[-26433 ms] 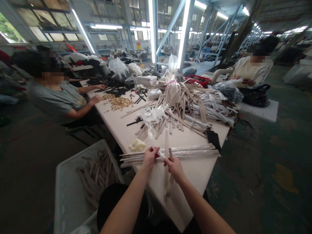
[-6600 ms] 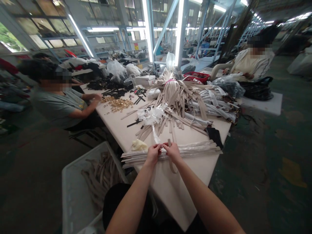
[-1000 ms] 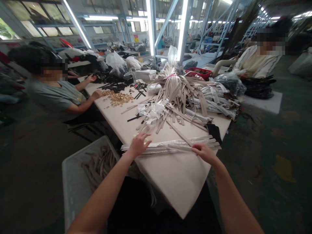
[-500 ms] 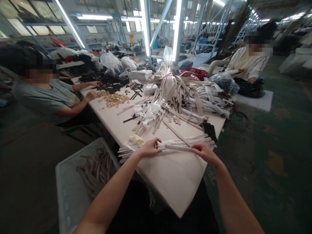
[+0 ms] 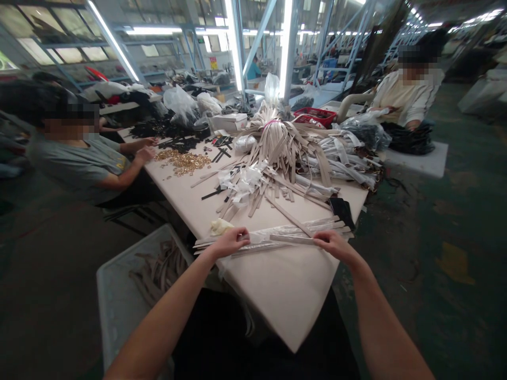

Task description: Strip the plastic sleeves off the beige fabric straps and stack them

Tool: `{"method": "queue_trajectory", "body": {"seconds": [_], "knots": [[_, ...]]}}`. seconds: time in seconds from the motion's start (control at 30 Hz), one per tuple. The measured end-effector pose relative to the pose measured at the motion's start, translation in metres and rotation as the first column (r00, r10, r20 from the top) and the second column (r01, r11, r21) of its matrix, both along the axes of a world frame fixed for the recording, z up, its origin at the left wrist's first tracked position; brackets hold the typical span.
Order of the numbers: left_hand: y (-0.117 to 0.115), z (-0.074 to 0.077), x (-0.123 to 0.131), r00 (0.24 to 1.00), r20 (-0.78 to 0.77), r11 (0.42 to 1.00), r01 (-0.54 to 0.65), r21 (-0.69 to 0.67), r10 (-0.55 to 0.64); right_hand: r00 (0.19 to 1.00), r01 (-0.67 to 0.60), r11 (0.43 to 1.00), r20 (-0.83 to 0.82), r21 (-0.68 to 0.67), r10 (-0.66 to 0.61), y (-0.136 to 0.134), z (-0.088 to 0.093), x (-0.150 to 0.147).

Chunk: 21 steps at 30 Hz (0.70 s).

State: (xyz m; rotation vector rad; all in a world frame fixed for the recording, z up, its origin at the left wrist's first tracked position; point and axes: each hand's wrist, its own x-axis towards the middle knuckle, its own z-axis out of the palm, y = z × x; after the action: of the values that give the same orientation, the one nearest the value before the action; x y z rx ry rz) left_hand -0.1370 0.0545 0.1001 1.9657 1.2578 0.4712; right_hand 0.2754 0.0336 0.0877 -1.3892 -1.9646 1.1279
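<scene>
**Right grip (image 5: 332, 244) pinched on a grey-beige strap (image 5: 293, 239), straps everywhere else too**

So I'm looking at the near end of this big pale desk (image 5: 285, 295), the bit that narrows to a corner right at the person's lap. The right grip is over by the right edge, thumb and fingers closed on one end of that strap. The rest of it points toward the left edge, over a row of plastic-wrapped straps (image 5: 283, 230) that runs pretty much from edge to edge. Another strip (image 5: 287, 215) slants down from mid-desk to the same fingers. Can't tell if that's the same strap folded over or a second one.

The left grip (image 5: 231, 243) is near the left edge, fingers half curled over that end of the row. There's clear film by the fingertips, but honestly I can't tell if it has hold of anything. A yellowish cloth (image 5: 220, 227) sits just behind it, and a flat black piece (image 5: 341, 212) lies at the right edge.

Further up the desk there's a massive bundle of loose straps (image 5: 279, 142) with a pink tie, crumpled clear plastic (image 5: 245, 179) in front. Gold metal bits (image 5: 182, 161) are heaped near the left edge, beside a co-worker in a grey tee (image 5: 79, 163). Below that same edge, a pale bin (image 5: 119, 306) holds more straps (image 5: 158, 269).
</scene>
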Motion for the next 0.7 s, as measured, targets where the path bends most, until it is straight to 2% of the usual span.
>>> {"method": "queue_trajectory", "body": {"seconds": [0.17, 0.27, 0.33, 0.43, 0.53, 0.6, 0.7], "knots": [[-0.007, 0.011, -0.024, 0.988, 0.122, 0.965, -0.120, 0.232, 0.094, 0.999, 0.020, 0.999, -0.025, -0.027, -0.021, 0.001, -0.011, 0.009], [-0.012, 0.015, -0.050, 0.966, 0.214, 0.946, -0.200, 0.256, 0.146, 0.999, 0.037, 0.998, -0.024, -0.048, -0.039, 0.003, -0.016, 0.015], [-0.016, 0.012, -0.069, 0.965, 0.212, 0.936, -0.211, 0.283, 0.153, 0.998, 0.059, 0.997, -0.028, -0.052, -0.061, 0.004, -0.019, 0.019], [-0.024, -0.002, -0.098, 0.995, 0.002, 0.915, -0.091, 0.393, 0.098, 0.996, 0.080, 0.995, -0.041, -0.065, -0.083, 0.005, -0.024, 0.023], [-0.029, -0.017, -0.127, 0.971, -0.232, 0.877, 0.062, 0.476, 0.057, 0.996, 0.080, 0.994, -0.042, -0.081, -0.084, 0.005, -0.026, 0.025], [-0.030, -0.022, -0.145, 0.955, -0.287, 0.848, 0.094, 0.521, 0.070, 0.996, 0.077, 0.994, -0.033, -0.083, -0.080, 0.005, -0.026, 0.025], [-0.030, -0.021, -0.169, 0.943, -0.294, 0.814, 0.049, 0.578, 0.153, 0.998, 0.051, 0.995, -0.022, -0.081, -0.053, 0.006, -0.022, 0.024]]}}
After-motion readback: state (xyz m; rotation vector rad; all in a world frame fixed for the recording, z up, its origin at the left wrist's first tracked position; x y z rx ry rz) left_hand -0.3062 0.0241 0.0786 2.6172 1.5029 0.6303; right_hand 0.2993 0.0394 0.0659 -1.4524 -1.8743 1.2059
